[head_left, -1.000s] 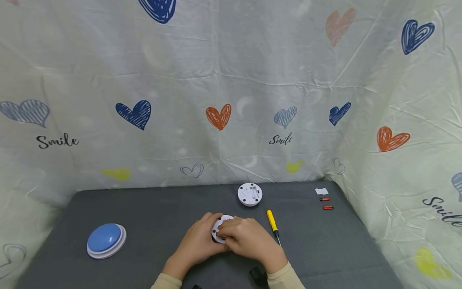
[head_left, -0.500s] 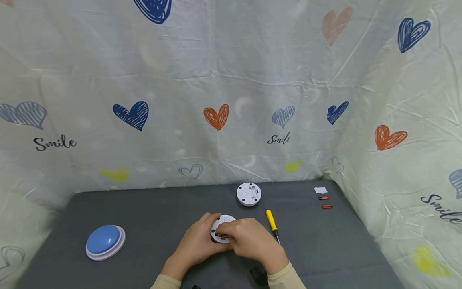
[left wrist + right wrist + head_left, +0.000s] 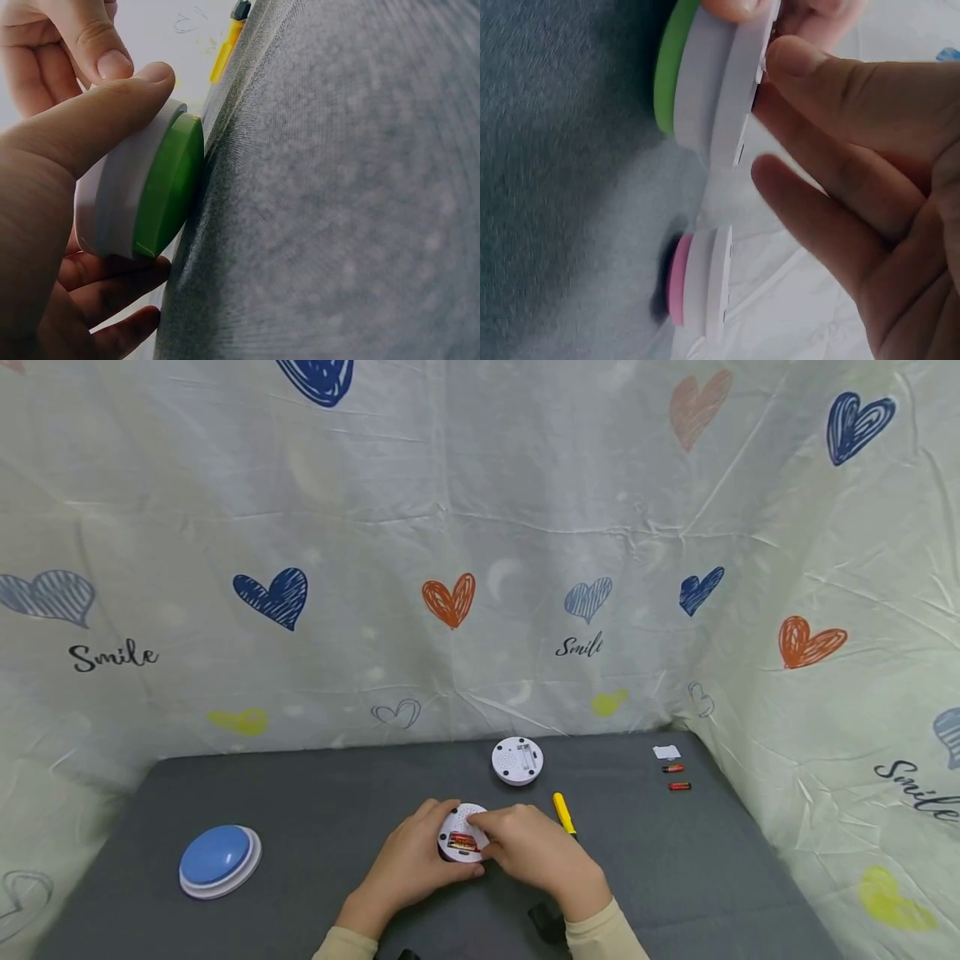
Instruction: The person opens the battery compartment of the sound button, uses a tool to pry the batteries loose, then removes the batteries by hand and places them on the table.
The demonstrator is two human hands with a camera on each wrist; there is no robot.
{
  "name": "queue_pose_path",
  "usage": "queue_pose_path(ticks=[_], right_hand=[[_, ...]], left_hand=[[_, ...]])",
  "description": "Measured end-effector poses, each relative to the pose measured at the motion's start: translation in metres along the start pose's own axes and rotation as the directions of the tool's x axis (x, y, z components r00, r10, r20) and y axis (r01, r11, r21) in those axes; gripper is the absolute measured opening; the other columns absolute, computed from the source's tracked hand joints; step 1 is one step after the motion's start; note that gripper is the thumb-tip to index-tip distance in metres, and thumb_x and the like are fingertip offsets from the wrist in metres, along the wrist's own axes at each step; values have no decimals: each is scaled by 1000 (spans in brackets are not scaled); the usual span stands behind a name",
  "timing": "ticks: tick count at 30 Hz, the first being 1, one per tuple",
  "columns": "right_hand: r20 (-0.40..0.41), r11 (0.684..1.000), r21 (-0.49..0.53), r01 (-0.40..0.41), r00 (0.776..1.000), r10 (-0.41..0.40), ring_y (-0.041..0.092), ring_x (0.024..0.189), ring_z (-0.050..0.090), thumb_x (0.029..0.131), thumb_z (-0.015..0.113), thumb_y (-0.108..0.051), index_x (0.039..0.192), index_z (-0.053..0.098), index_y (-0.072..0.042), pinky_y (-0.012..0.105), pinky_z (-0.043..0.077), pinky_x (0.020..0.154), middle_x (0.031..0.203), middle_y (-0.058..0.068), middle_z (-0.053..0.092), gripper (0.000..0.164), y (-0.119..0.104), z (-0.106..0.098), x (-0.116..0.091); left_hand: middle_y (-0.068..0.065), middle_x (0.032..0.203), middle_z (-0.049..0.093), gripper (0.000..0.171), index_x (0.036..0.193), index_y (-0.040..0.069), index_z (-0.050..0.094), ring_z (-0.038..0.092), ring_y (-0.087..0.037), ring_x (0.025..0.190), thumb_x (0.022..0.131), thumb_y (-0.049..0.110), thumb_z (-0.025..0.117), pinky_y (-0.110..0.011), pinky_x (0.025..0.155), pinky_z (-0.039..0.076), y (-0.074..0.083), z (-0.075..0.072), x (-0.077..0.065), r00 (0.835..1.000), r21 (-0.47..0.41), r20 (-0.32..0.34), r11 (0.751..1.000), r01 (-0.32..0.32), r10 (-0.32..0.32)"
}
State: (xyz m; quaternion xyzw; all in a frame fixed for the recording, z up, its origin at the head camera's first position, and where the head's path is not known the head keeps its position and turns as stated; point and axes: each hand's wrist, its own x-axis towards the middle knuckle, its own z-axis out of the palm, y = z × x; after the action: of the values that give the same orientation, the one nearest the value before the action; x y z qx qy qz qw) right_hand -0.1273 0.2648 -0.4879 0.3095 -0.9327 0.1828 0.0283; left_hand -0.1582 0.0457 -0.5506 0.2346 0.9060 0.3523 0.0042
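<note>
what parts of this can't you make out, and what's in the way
Green-topped button, right part of its underside: head view, covered by the right hand.
Screwdriver, shaft: behind that hand in the head view, past the top edge in the left wrist view.
Nearer loose battery, print: head view, too small.
Blue button, underside: head view, lies face-up.

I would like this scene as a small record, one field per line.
Left hand: holds green button, green face down
Right hand: at its underside
Inserted batteries: red, uncovered
Pink button: upside down, farther back
Blue button: face up, left
Screwdriver: yellow, partly behind right hand
Loose batteries: two, red, near white piece
</note>
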Motion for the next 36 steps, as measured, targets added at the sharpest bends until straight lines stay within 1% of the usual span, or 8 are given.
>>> queue_pose_path(ticks=[4, 8, 11, 15, 20, 24, 30, 36], right_hand=[[-53, 999, -45, -30, 998, 27, 0, 83, 66, 89, 94, -21, 119, 80, -13, 20, 56, 76, 101, -9, 77, 34, 4, -2, -3], [-98, 999, -48, -22, 995, 17, 6, 101, 72, 86, 96, -25, 119, 81, -13, 25, 59, 87, 116, -6, 77, 38, 10, -3, -7], [-104, 999, -45, -29, 994, 24, 10, 113, 72, 87, 95, -25, 121, 81, -12, 29, 59, 95, 125, -4, 76, 39, 15, -4, -10], [-114, 996, -63, -61, 992, 54, 12, 116, 71, 87, 95, -30, 121, 80, -14, 35, 60, 95, 125, -5, 76, 40, 22, -8, -13], [-151, 989, -57, -137, 980, 127, 13, 113, 70, 87, 96, -34, 119, 79, -18, 41, 60, 93, 119, -5, 75, 40, 33, -18, -20], [-222, 977, -41, -207, 956, 193, 14, 109, 70, 85, 97, -34, 117, 79, -19, 43, 60, 91, 117, -5, 76, 39, 45, -28, -31], [-328, 946, -12, -324, 895, 302, 18, 112, 72, 86, 96, -36, 116, 79, -20, 46, 61, 90, 120, -5, 76, 38, 69, -39, -50], [-389, 918, 17, -396, 843, 371, 23, 109, 72, 87, 95, -34, 116, 78, -16, 49, 61, 88, 121, 0, 76, 38, 94, -43, -67]], left_hand=[[3, 119, 65, 95, 145, 9, 66, 57, -11, 89, 71, 58, 101, -39, 78, 52, 0, 0, 2, 1000, -6, 14, 1000, 3, -3], [3, 119, 64, 96, 146, 10, 65, 56, -10, 88, 71, 59, 101, -39, 77, 52, 0, 0, 3, 1000, -11, 25, 1000, 5, -5], [3, 119, 64, 97, 147, 10, 64, 56, -10, 88, 72, 60, 100, -39, 78, 52, -1, 0, 2, 999, -10, 32, 1000, 5, -4], [2, 120, 64, 97, 147, 9, 64, 56, -10, 89, 72, 59, 101, -39, 78, 52, 0, 0, 2, 1000, -6, 27, 1000, 3, -2], [3, 119, 64, 97, 147, 9, 64, 58, -12, 92, 71, 57, 102, -42, 82, 54, 0, 1, 2, 1000, 11, 18, 1000, 9, -9], [4, 119, 63, 98, 147, 10, 64, 60, -13, 95, 70, 57, 102, -43, 85, 54, 1, 1, 2, 999, 17, 21, 1000, 26, -26], [5, 120, 64, 96, 147, 11, 65, 61, -15, 97, 70, 55, 102, -45, 88, 55, 1, 2, 1, 1000, 18, -2, 1000, 15, -15], [6, 120, 65, 96, 145, 11, 65, 63, -16, 99, 69, 56, 102, -46, 89, 55, -1, 5, 2, 1000, 29, -26, 1000, -8, 8]])
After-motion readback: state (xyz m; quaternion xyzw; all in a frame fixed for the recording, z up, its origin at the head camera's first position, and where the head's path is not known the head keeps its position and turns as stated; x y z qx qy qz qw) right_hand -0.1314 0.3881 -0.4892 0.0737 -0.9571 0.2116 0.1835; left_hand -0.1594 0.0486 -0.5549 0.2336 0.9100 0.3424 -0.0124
